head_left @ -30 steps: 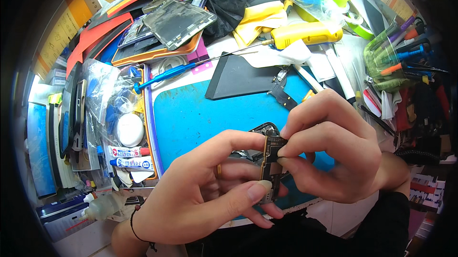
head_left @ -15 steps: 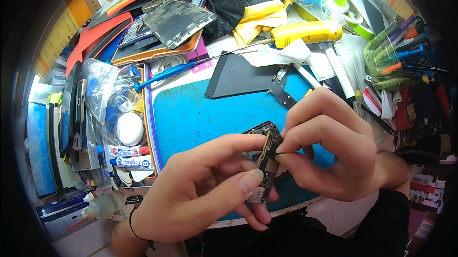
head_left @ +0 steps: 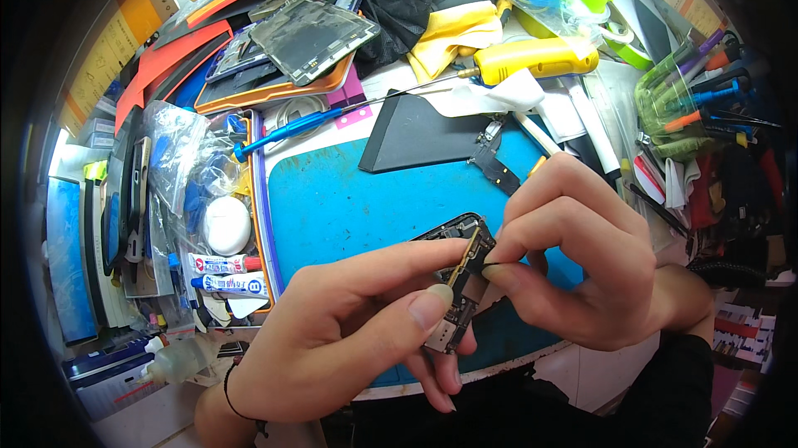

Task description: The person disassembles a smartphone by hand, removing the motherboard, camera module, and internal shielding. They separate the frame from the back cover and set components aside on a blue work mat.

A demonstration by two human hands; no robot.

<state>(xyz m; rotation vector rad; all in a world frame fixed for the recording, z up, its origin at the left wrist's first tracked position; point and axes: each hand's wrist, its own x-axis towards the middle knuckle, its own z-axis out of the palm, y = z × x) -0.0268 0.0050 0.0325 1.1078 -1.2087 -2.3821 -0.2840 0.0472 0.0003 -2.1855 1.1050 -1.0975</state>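
Observation:
A small phone circuit board (head_left: pixel 460 302), dark with a gold-coloured long edge and a silvery patch at its lower end, is held tilted above the blue mat. My left hand (head_left: pixel 357 323) grips it between thumb and fingers along its left side. At the board's upper right edge, my right hand (head_left: pixel 573 253) pinches with thumb and index fingertip; whether a tiny part is between them is hidden. Behind the board, a dark phone housing (head_left: pixel 453 224) lies on the mat, mostly covered by my hands.
On the blue work mat (head_left: pixel 332 190) lie a black wedge-shaped piece (head_left: pixel 420 136) and a flex cable part (head_left: pixel 492 161). A blue screwdriver (head_left: pixel 291 130) rests across the far left edge. Farther back are a yellow tool (head_left: pixel 536 60) and stacked phone screens (head_left: pixel 312 36). Glue tubes (head_left: pixel 229 283) stand left.
The board and my left fingers have shifted slightly left and tilted a little. My right hand keeps its pinch at the board's edge. The head view has moved very slightly.

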